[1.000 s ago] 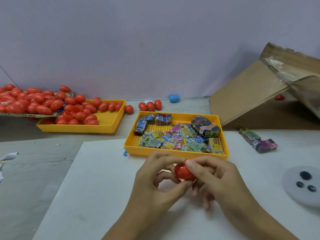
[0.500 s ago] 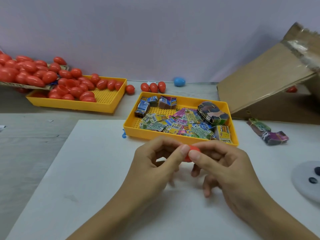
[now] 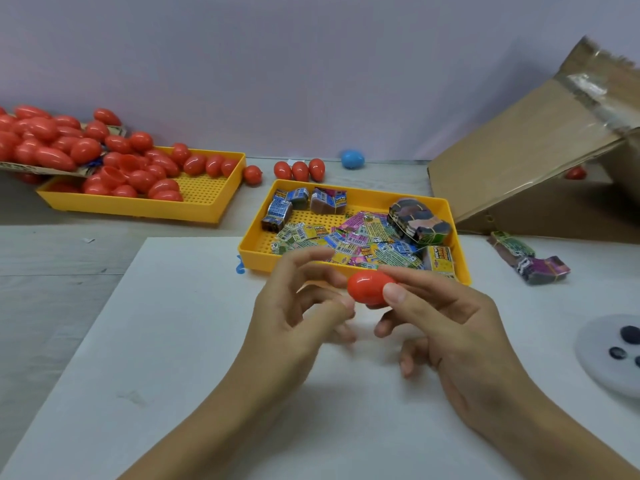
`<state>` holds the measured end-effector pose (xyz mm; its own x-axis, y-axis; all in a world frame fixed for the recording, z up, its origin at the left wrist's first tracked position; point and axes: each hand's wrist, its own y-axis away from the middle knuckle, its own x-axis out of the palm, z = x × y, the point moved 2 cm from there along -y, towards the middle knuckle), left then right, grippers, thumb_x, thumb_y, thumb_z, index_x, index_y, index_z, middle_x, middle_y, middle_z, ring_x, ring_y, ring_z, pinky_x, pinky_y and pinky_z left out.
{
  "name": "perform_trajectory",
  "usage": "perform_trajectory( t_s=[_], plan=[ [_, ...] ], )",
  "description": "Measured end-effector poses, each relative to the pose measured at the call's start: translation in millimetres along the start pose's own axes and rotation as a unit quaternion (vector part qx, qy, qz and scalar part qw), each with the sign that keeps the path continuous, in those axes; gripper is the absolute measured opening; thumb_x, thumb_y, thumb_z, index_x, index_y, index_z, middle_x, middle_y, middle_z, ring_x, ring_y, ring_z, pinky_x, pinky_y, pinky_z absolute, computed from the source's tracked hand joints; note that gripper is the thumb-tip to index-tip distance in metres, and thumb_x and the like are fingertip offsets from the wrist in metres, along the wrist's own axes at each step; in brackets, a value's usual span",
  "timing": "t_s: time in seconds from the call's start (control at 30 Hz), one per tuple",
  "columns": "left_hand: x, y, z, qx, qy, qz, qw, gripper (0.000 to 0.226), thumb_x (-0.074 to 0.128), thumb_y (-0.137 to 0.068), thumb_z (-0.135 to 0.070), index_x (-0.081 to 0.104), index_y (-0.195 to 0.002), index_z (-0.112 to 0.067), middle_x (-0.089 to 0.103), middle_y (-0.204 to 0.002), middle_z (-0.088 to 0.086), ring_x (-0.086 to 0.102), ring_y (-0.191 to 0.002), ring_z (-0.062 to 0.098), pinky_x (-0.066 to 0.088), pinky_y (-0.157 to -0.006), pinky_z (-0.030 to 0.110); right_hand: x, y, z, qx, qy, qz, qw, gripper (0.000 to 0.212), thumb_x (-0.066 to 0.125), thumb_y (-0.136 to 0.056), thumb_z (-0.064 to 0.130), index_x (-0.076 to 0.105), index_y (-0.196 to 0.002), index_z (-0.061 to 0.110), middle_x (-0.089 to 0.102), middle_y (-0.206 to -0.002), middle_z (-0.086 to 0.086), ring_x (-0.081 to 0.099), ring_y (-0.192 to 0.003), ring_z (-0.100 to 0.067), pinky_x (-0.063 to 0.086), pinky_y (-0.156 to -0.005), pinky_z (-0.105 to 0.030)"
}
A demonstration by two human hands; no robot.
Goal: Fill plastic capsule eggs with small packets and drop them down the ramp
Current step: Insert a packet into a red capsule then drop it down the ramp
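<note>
A closed red capsule egg [image 3: 367, 288] hangs just above the white mat, in front of the packet tray. My right hand [image 3: 460, 327] pinches it between thumb and forefinger at its right end. My left hand [image 3: 294, 313] sits right beside the egg's left end, fingers loosely curled and spread, gripping nothing that I can see. Behind the hands, the yellow tray [image 3: 252, 258] holds several small colourful packets [image 3: 363, 239] and banded bundles. The cardboard ramp [image 3: 519, 150] slopes up at the right.
A second yellow tray [image 3: 138, 210] at the left holds several red eggs [image 3: 138, 174], with more piled on cardboard beside it. Three red eggs [image 3: 299, 170] and a blue egg [image 3: 352, 158] lie near the wall. Packet bundles [image 3: 530, 263] and a white disc [image 3: 609, 355] lie on the right.
Both hands were squeezing the egg together; now my left hand has come off it and opened, and the right hand alone holds the closed egg. The camera has tilted slightly.
</note>
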<state>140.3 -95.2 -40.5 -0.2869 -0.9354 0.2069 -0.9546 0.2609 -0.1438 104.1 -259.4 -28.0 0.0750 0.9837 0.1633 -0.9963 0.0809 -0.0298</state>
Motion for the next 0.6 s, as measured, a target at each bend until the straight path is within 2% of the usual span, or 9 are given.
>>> perform_trajectory(
  t_s=[0.07, 0.17, 0.23, 0.3, 0.4, 0.5, 0.6],
  plan=[
    [2.3, -1.8, -2.1, -0.038, -0.003, 0.011, 0.999, 0.02, 0.068, -0.082, -0.033, 0.069, -0.099, -0.022, 0.064, -0.079, 0.009, 0.06, -0.062, 0.024, 0.052, -0.051, 0.032, 0.2, 0.8, 0.3, -0.004, 0.001, 0.002, 1.0, 0.037, 0.081, -0.07, 0.025, 0.078, -0.107, 0.026, 0.076, -0.091, -0.01, 0.069, -0.068, -0.018, 0.046, -0.04, -0.024],
    [6.2, -1.4, -1.3, -0.04, -0.039, 0.02, 0.998, 0.029, 0.053, -0.09, -0.042, 0.069, -0.09, -0.018, 0.066, -0.072, 0.012, 0.06, -0.057, 0.023, 0.052, -0.048, 0.033, 1.6, 0.4, -0.1, -0.007, 0.015, 0.022, 1.0, 0.037, 0.08, -0.071, 0.016, 0.078, -0.106, 0.029, 0.075, -0.084, -0.01, 0.071, -0.075, -0.018, 0.049, -0.043, -0.024],
    [5.7, -1.0, -3.8, -0.01, -0.034, 0.005, 0.999, 0.021, 0.06, -0.089, -0.034, 0.072, -0.093, -0.018, 0.068, -0.073, 0.014, 0.065, -0.059, 0.021, 0.056, -0.053, 0.031, 2.2, 0.4, 0.0, -0.006, 0.02, 0.034, 0.999, 0.035, 0.08, -0.075, 0.012, 0.079, -0.105, 0.029, 0.075, -0.081, -0.01, 0.072, -0.08, -0.018, 0.05, -0.045, -0.025],
    [1.9, -0.2, -3.5, 0.031, -0.042, -0.012, 0.999, 0.013, 0.068, -0.085, -0.023, 0.074, -0.096, -0.02, 0.072, -0.08, 0.009, 0.07, -0.066, 0.02, 0.058, -0.061, 0.028, 2.4, 0.1, 0.3, -0.006, 0.017, 0.031, 0.999, 0.031, 0.072, -0.078, 0.016, 0.078, -0.106, 0.027, 0.075, -0.086, -0.011, 0.072, -0.082, -0.019, 0.05, -0.045, -0.027],
    [-1.6, 0.4, -2.3, 0.05, -0.036, -0.02, 0.998, 0.024, 0.076, -0.075, -0.013, 0.073, -0.098, -0.022, 0.075, -0.092, 0.005, 0.073, -0.075, 0.022, 0.057, -0.069, 0.025, 2.7, -1.5, 1.3, 0.013, -0.002, -0.003, 1.0, 0.028, 0.07, -0.078, 0.033, 0.077, -0.104, 0.025, 0.074, -0.09, -0.01, 0.071, -0.072, -0.021, 0.047, -0.039, -0.027],
    [0.3, 1.0, -1.6, 0.061, -0.032, 0.01, 0.998, 0.03, 0.076, -0.074, -0.004, 0.072, -0.101, -0.017, 0.075, -0.1, 0.007, 0.073, -0.09, 0.026, 0.058, -0.076, 0.029, 3.0, -3.2, -0.6, 0.024, 0.022, -0.002, 0.999, 0.036, 0.068, -0.075, 0.05, 0.077, -0.089, 0.017, 0.069, -0.073, -0.012, 0.061, -0.051, -0.019, 0.04, -0.034, -0.022],
    [1.6, 2.9, -1.6, 0.074, -0.055, 0.04, 0.995, 0.033, 0.07, -0.08, 0.001, 0.071, -0.11, -0.012, 0.075, -0.108, 0.009, 0.071, -0.102, 0.029, 0.058, -0.085, 0.033, 2.6, -2.2, -1.0, 0.009, 0.021, 0.003, 1.0, 0.033, 0.071, -0.074, 0.046, 0.077, -0.087, 0.016, 0.067, -0.065, -0.011, 0.057, -0.044, -0.018, 0.038, -0.034, -0.02]
  ],
)
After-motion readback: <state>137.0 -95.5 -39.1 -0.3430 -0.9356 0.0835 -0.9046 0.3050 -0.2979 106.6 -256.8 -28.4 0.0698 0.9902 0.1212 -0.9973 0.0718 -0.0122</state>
